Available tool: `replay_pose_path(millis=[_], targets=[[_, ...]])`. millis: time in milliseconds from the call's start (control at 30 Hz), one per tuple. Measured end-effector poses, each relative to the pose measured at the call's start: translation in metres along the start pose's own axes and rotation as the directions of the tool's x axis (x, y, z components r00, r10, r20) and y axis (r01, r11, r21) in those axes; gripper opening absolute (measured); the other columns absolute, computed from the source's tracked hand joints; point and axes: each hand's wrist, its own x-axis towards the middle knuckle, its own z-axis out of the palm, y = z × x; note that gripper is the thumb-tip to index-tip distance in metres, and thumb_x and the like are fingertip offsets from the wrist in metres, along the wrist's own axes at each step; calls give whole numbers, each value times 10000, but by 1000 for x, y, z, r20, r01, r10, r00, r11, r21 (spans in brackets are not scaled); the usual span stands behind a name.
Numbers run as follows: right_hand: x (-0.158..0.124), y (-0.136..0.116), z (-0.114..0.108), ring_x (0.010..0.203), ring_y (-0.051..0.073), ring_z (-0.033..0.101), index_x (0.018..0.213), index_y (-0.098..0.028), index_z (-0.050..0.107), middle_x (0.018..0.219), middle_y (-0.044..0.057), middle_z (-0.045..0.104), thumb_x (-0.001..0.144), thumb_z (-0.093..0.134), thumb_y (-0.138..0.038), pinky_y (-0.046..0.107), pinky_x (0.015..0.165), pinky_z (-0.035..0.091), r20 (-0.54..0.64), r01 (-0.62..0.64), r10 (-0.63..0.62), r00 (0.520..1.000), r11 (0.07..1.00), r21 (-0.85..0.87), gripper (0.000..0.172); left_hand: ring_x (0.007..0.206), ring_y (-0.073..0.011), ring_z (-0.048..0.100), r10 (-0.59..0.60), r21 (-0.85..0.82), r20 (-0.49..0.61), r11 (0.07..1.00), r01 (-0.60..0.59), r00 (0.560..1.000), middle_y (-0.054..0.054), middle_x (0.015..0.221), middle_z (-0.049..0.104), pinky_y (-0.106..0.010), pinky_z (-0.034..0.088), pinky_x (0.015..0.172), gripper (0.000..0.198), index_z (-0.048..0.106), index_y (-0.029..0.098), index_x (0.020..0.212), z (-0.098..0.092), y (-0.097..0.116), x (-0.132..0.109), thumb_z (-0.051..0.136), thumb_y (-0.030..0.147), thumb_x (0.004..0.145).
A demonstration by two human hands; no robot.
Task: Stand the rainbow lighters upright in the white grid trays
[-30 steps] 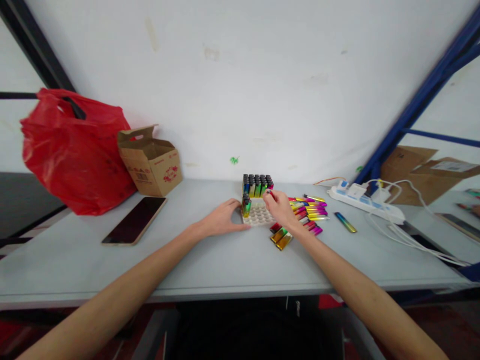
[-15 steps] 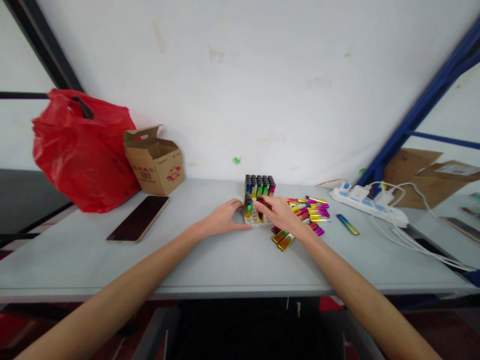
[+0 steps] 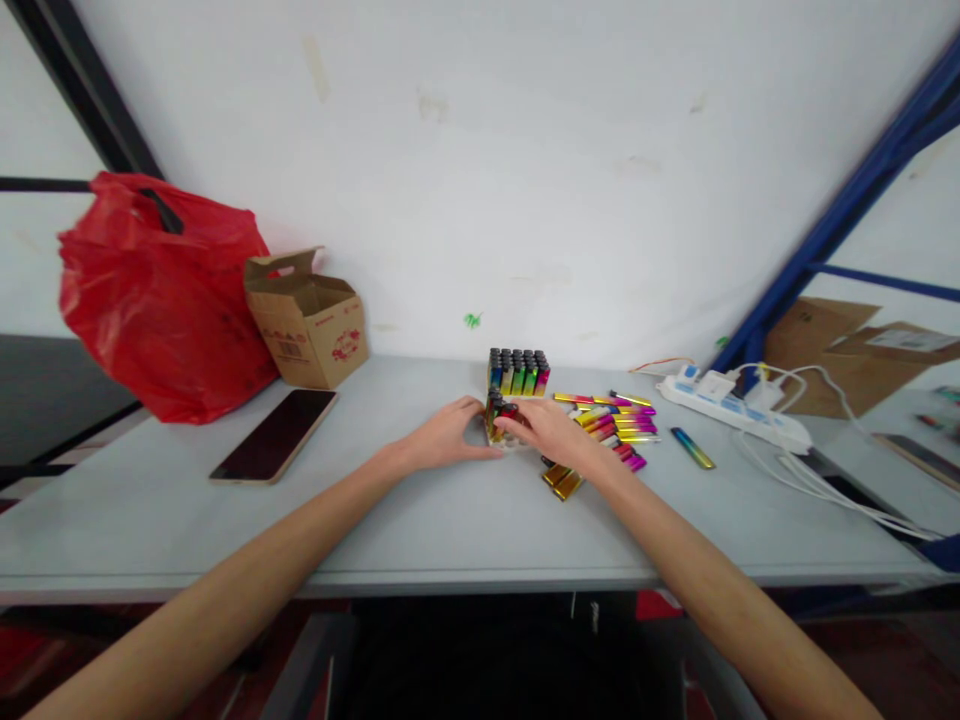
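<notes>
Rows of upright colourful lighters with black tops (image 3: 517,373) stand in the back of a small pale tray (image 3: 517,446) on the table. My left hand (image 3: 450,436) curves against the tray's left side, its thumb along the near corner, steadying it. Over the tray's front part, my right hand (image 3: 551,430) pinches a red lighter (image 3: 509,411) beside a few standing at the left edge. My fingers hide part of it. To the right lies a loose pile of shiny lighters (image 3: 611,425), with several gold-bottomed ones (image 3: 564,482) at its near side.
A single blue-yellow lighter (image 3: 693,448) lies apart at the right. Behind it are a white power strip (image 3: 739,412) and cables. On the left are a phone (image 3: 274,436), an open cardboard box (image 3: 319,330) and a red plastic bag (image 3: 165,300). A wall closes off the back.
My right hand has shifted slightly left within the tray, bringing the lighter it holds closer to those at the left edge. My left hand stays at the tray.
</notes>
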Motion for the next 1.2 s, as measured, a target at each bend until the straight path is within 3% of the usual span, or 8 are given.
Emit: replay_pose_path(millis=[167, 333, 467, 567, 700, 900, 1067, 1200], targets=[[0, -5, 4, 847, 244, 682, 1016, -180, 671, 940, 95, 744, 1090, 585, -457, 319, 773, 455, -12, 28, -28, 1000, 998, -62, 300, 1152, -335, 681, 3, -3, -5, 1000, -3, 1000, -130, 1224, 720, -447, 539, 1024, 613, 684, 198, 1182, 0, 1, 0, 799, 675, 815], [-1, -6, 0, 722, 215, 625, 851, -202, 664, 784, 48, 692, 1070, 594, -521, 303, 702, 413, -3, 19, -19, 1000, 1000, -8, 393, 1135, -329, 686, -9, -7, 10, 1000, 9, 1000, -124, 1227, 717, -450, 550, 1019, 605, 677, 211, 1194, -1, 2, 0, 778, 685, 831], [-8, 31, -20, 750, 199, 614, 882, -206, 674, 813, 48, 700, 1151, 385, -450, 299, 756, 438, -142, -89, 87, 986, 996, -6, 464, 1187, -344, 676, -25, 3, 9, 1000, 25, 1000, -143, 1267, 707, -448, 538, 1055, 642, 673, 189, 1205, -2, 3, 0, 797, 681, 811], [-17, 78, -33, 893, 240, 670, 978, -172, 731, 953, 118, 756, 1098, 499, -333, 344, 882, 494, -226, -232, 204, 953, 967, -105, 308, 1196, -353, 676, -42, 7, 24, 999, 41, 999, -154, 1275, 704, -445, 543, 1050, 658, 674, 179, 1200, -3, 4, 0, 799, 687, 801], [-25, 122, -35, 1088, 301, 708, 1097, -154, 785, 1173, 182, 779, 982, 664, -217, 409, 1016, 510, -137, -317, 297, 945, 936, -154, 178, 1195, -348, 679, -43, 16, 28, 999, 42, 999, -147, 1277, 703, -443, 542, 1057, 659, 671, 191, 1194, -3, 4, 1, 790, 705, 800], [-24, 131, -31, 969, 259, 702, 1021, -173, 787, 1023, 122, 775, 965, 671, -170, 367, 938, 524, -53, -268, 263, 963, 946, -183, 128, 1188, -348, 681, -47, 8, 22, 999, 47, 999, -146, 1273, 704, -451, 542, 1061, 675, 670, 181, 1201, -3, 4, 0, 798, 700, 790], [-23, 124, -35, 991, 257, 680, 1023, -183, 745, 1045, 121, 703, 981, 662, -263, 389, 962, 529, -265, -264, 247, 932, 964, -30, 123, 1188, -347, 680, -43, 6, 23, 999, 43, 999, -145, 1270, 706, -447, 544, 1047, 662, 673, 188, 1192, -3, 3, 0, 796, 703, 794], [-18, 113, -37, 772, 213, 638, 1023, -197, 744, 933, 69, 709, 873, 769, -504, 386, 802, 546, -402, -267, 412, 818, 891, 368, 342, 1183, -346, 684, -38, 9, 13, 999, 38, 999, -139, 1266, 714, -445, 549, 1031, 641, 686, 202, 1186, -2, 2, 0, 797, 697, 793]])
